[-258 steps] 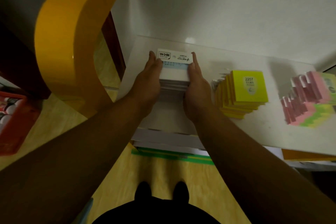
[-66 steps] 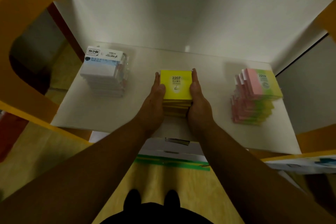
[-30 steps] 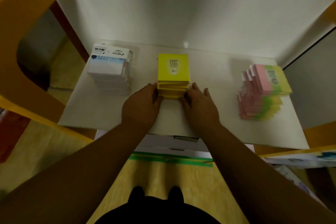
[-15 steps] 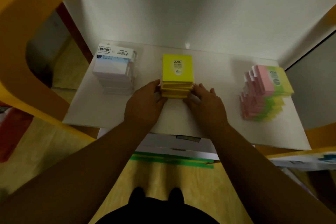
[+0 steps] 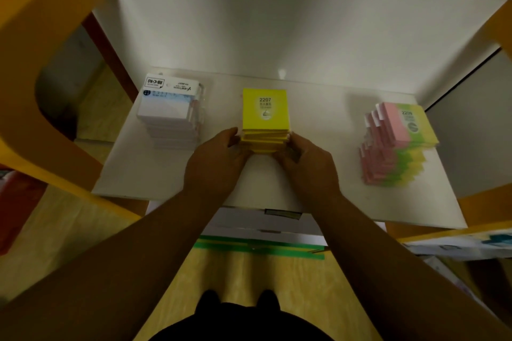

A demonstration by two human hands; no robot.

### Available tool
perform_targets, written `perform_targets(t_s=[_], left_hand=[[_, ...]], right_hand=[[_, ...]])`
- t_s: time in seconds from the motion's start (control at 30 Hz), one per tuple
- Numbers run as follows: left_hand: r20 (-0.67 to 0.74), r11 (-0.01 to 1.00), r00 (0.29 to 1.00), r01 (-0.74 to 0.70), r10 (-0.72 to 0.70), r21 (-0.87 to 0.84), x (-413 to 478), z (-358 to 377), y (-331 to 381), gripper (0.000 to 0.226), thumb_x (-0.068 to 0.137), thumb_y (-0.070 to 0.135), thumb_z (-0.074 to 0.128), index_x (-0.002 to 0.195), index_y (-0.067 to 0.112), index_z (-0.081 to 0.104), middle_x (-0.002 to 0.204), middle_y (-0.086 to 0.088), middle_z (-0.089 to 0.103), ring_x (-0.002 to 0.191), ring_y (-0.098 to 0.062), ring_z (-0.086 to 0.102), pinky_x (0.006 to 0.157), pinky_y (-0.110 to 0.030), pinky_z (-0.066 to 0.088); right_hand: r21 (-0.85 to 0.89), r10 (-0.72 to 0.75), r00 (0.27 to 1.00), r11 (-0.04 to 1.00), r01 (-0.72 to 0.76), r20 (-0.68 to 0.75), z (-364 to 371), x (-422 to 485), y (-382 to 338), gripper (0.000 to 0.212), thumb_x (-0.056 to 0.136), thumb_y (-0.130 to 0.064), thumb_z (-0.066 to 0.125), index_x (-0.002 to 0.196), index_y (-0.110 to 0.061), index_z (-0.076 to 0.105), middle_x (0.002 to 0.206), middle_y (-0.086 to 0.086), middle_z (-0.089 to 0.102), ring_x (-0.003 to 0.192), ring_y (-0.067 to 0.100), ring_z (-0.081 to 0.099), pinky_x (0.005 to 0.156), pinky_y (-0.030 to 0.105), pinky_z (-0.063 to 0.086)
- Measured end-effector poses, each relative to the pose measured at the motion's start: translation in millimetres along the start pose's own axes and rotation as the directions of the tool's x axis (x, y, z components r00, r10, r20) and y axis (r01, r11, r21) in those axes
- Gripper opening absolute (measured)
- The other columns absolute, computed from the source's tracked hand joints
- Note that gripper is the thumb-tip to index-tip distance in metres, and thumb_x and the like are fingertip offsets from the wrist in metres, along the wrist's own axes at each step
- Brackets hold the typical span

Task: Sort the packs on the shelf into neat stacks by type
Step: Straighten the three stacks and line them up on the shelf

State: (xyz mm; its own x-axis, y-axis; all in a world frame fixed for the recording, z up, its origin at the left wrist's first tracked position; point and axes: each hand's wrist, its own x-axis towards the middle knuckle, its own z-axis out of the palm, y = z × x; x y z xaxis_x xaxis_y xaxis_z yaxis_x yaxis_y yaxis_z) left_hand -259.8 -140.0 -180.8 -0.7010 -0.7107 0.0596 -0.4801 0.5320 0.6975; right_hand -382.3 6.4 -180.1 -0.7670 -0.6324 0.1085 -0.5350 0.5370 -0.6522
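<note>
Closest in, both hands are down on the shelf [image 5: 155, 174]. The left hand [image 5: 219, 158] and right hand [image 5: 307, 163] each have their fingers curled in against the lower front corners of the yellow stack [image 5: 264, 111], squeezing it from either side. So the yellow stack sits right between the hands, touching both, and its top pack is printed 2207.

My read on handling: these look like wrapped sticky-note packs, so they're light, blocky and stiff enough. The film is probably slick though, and the packs will likely slide over each other if you only shove the top one. The lower packs look a bit fanned out toward the front, so I'd take hold low on the two side faces and nudge the edges flush rather than lift from the top.

Further back, off to the left of the left hand, is the white stack [image 5: 169, 113], which looks fairly squared up. Well off to the right of the right hand, the pink-and-green stack [image 5: 396, 147] is stepped like a staircase. I'd guess that one wants the same side squeeze.
</note>
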Motion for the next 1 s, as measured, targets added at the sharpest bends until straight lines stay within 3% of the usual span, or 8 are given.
perform_targets(t_s=[0.07, 0.23, 0.37, 0.53, 0.63, 0.83, 1.0], left_hand=[[-0.036, 1.000, 0.999, -0.022, 0.021, -0.013, -2.9, -3.8, 0.7, 0.055, 0.091, 0.053, 0.060, 0.139, 0.027, 0.054, 0.128, 0.006, 0.066, 0.117, -0.015, 0.060, 0.095, -0.030, 0.046], [-0.063, 0.999, 0.997, -0.048, 0.049, 0.019, -2.4, -0.8, -0.9, 0.034, 0.094, 0.045, 0.058, 0.125, 0.033, 0.065, 0.112, 0.005, 0.072, 0.103, -0.017, 0.066, 0.081, -0.023, 0.046], [-0.079, 0.999, 0.995, -0.054, 0.053, -0.006, -3.5, 2.6, -2.3, 0.032, 0.095, 0.043, 0.059, 0.124, 0.032, 0.066, 0.109, 0.002, 0.074, 0.099, -0.017, 0.067, 0.078, -0.019, 0.043], [-0.105, 0.995, 0.993, -0.068, 0.061, -0.071, -5.7, -0.3, -1.1, 0.035, 0.093, 0.043, 0.061, 0.126, 0.032, 0.065, 0.114, 0.007, 0.072, 0.102, -0.011, 0.065, 0.084, -0.020, 0.046], [-0.118, 0.991, 0.990, -0.084, 0.072, -0.104, -6.4, -3.0, -1.8, 0.037, 0.092, 0.042, 0.063, 0.127, 0.029, 0.065, 0.114, 0.009, 0.070, 0.100, -0.007, 0.065, 0.088, -0.022, 0.049], [-0.127, 0.989, 0.988, -0.098, 0.084, -0.108, -2.2, -1.2, -3.2, 0.025, 0.093, 0.035, 0.064, 0.114, 0.026, 0.073, 0.105, 0.003, 0.074, 0.090, 0.003, 0.058, 0.074, 0.006, 0.034], [-0.119, 0.989, 0.989, -0.104, 0.091, -0.108, -0.5, -4.6, -2.9, 0.026, 0.092, 0.037, 0.065, 0.114, 0.026, 0.072, 0.106, 0.007, 0.073, 0.097, -0.008, 0.066, 0.081, -0.012, 0.043]], right_hand=[[0.003, -0.016, 1.000, 1.000, 0.016, -0.006, -2.8, -1.5, -0.6, 0.040, 0.094, -0.047, 0.063, 0.132, -0.034, 0.063, 0.113, 0.002, 0.074, 0.097, 0.022, 0.069, 0.079, 0.026, 0.048], [0.019, -0.003, 0.998, 1.000, 0.004, -0.057, 3.1, 4.0, 1.9, 0.030, 0.095, -0.041, 0.064, 0.122, -0.031, 0.070, 0.109, -0.002, 0.076, 0.096, 0.019, 0.070, 0.077, 0.018, 0.041], [0.013, -0.018, 0.996, 1.000, 0.019, -0.083, 5.3, 4.4, 2.3, 0.027, 0.095, -0.039, 0.065, 0.118, -0.027, 0.073, 0.108, 0.001, 0.076, 0.097, 0.021, 0.070, 0.078, 0.020, 0.042], [0.054, -0.010, 0.998, 0.998, 0.014, -0.058, -0.2, 4.8, 1.9, 0.029, 0.094, -0.039, 0.066, 0.120, -0.029, 0.072, 0.110, -0.002, 0.076, 0.099, 0.016, 0.069, 0.082, 0.018, 0.045], [0.132, 0.011, 0.997, 0.991, -0.002, -0.072, -7.1, 2.2, 1.6, 0.033, 0.093, -0.038, 0.068, 0.124, -0.030, 0.070, 0.113, -0.005, 0.075, 0.097, 0.002, 0.065, 0.081, 0.004, 0.040], [0.079, -0.024, 0.994, 0.996, 0.032, -0.108, -2.0, 0.7, -0.7, 0.027, 0.095, -0.035, 0.066, 0.118, -0.022, 0.074, 0.109, 0.000, 0.076, 0.098, 0.015, 0.068, 0.083, 0.014, 0.039], [0.052, -0.028, 0.992, 0.998, 0.034, -0.122, -0.7, 1.0, 2.1, 0.027, 0.095, -0.037, 0.066, 0.116, -0.023, 0.075, 0.106, -0.001, 0.076, 0.093, 0.013, 0.069, 0.080, 0.012, 0.041]])
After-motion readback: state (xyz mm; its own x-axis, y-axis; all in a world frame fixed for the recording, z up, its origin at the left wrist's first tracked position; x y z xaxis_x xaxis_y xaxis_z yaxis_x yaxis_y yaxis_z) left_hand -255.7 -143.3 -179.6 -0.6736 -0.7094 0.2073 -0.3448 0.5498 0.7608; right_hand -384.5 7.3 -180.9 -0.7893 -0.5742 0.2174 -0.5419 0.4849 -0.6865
